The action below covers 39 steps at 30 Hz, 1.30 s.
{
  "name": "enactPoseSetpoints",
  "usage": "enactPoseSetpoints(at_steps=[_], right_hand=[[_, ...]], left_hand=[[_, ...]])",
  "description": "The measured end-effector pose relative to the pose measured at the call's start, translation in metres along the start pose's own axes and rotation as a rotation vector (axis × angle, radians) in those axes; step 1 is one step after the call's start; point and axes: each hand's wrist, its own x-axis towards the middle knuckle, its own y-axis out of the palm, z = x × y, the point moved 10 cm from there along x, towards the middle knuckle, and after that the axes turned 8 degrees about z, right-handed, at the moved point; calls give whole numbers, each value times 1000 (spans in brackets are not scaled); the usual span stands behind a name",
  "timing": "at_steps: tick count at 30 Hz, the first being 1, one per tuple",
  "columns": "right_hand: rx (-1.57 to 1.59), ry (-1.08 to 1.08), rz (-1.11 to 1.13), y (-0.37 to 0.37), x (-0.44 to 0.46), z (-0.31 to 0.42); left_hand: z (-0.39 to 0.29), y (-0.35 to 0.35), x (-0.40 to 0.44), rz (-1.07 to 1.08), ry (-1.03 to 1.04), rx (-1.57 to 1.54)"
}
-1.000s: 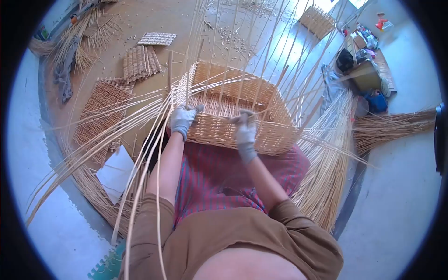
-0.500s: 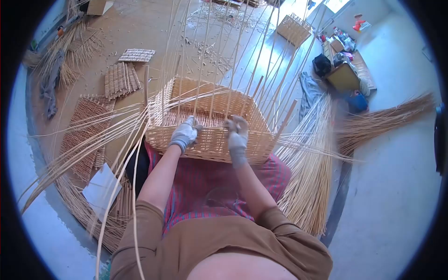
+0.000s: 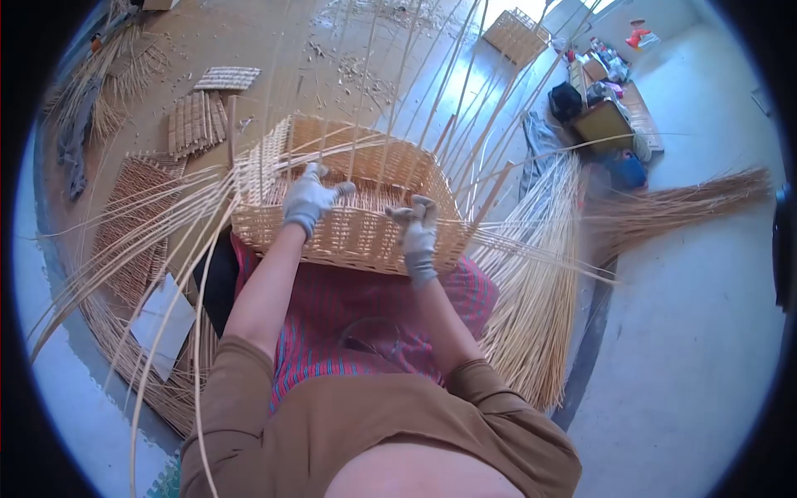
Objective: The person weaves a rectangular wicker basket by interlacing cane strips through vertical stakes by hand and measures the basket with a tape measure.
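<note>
A half-woven wicker basket (image 3: 349, 241) rests across my lap, with tall upright stakes rising from its walls. My left hand (image 3: 309, 199), in a pale work glove, is at the near rim left of the middle, its thumb stretched to the right and apart from the fingers. Gloved too, my right hand (image 3: 418, 234) is at the same rim further right, with fingers spread and partly bent. I see no strand clearly gripped in either hand. Loose wicker strands (image 3: 178, 212) fan out from the basket's left corner, and more (image 3: 548, 253) stick out on the right.
A large bundle of pale wicker rods (image 3: 531, 332) lies to my right, with a browner bundle (image 3: 689, 212) beyond. Woven panels (image 3: 133, 224) lie on the left. Another basket (image 3: 516, 37) stands far back. Clutter, including a blue container (image 3: 627, 170), lies along the right wall.
The view has shifted, so the basket sits slightly left and higher. Both hands' fingers have spread from a closer grip at the rim, and the left hand has risen slightly against it.
</note>
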Motion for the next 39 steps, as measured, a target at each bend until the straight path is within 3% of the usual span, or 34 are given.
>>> enactPoseSetpoints(at_steps=[1, 2, 3, 6, 8, 10, 11, 12, 14, 15, 16, 17, 18, 21, 22, 24, 25, 26, 27, 28, 29, 31, 33, 34, 36, 38, 39], right_hand=[[3, -140, 60, 12, 6, 14], [-5, -153, 65, 20, 10, 16], [-30, -254, 211, 45, -3, 29], [2, -218, 198, -11, -2, 26], [15, 182, -207, -105, 3, -37], [36, 148, -280, -85, -3, -17], [52, 122, -365, -81, -17, -7], [-53, 99, -281, -72, -6, 3], [-149, 61, -208, -51, 41, 29], [-511, -200, -119, -16, 72, 75], [-873, -449, -14, 26, 86, 107], [-1057, -570, 55, 37, 85, 107], [-1228, -711, 109, 48, 82, 105], [-329, -557, 64, -49, 72, 82], [-3, -495, 24, -79, 31, 75], [39, 205, -282, -144, -23, 9], [32, 199, -290, -168, -19, 7], [-100, 170, -334, -200, -21, -3], [-233, 155, -383, -221, -35, -9], [-154, 70, -360, -205, -26, 11], [-60, -29, -372, -177, -10, 39], [-523, -502, -148, -115, 42, 108], [-911, -375, 124, -59, 90, 128], [-913, -361, 124, -77, 86, 115], [-460, -469, -16, -134, 87, 117], [-347, -546, -468, -188, 4, 116], [-329, -462, -589, -206, -26, 104]], left_hand=[[8, 15, 7, 119, -52, -49], [3, 21, 15, 110, -43, -60], [-1, 13, 4, 96, -134, -56], [-9, 1, -25, 72, -240, -84], [-17, -37, -37, -515, 205, -487], [-63, 19, -21, -105, 360, -665], [-79, 52, -28, 181, 242, -232], [-88, 57, -36, 181, 244, -233], [-73, 112, -52, 657, -121, -276], [-65, 127, -47, 669, -120, -261], [-53, 135, -34, 487, -13, -126], [-52, 130, -28, 295, 97, 1], [-57, 124, -31, 294, 97, 4], [-63, 120, -51, 715, -204, -258], [-59, 126, -53, 719, -202, -267], [-70, 101, -47, 235, 71, -329], [-95, 69, -62, -57, 280, -185], [-107, 66, -63, -44, 275, -186], [-145, 77, -75, 94, 495, -144], [-177, 94, -99, 237, 718, -109], [-189, 103, -110, 238, 725, -112], [-181, 144, -116, 397, 516, 291], [-178, 159, -101, 454, 466, 344], [-174, 167, -101, 510, 419, 382], [-180, 167, -97, 418, 430, 429], [-176, 178, -97, 326, 550, 551], [-177, 180, -96, 310, 560, 538]])
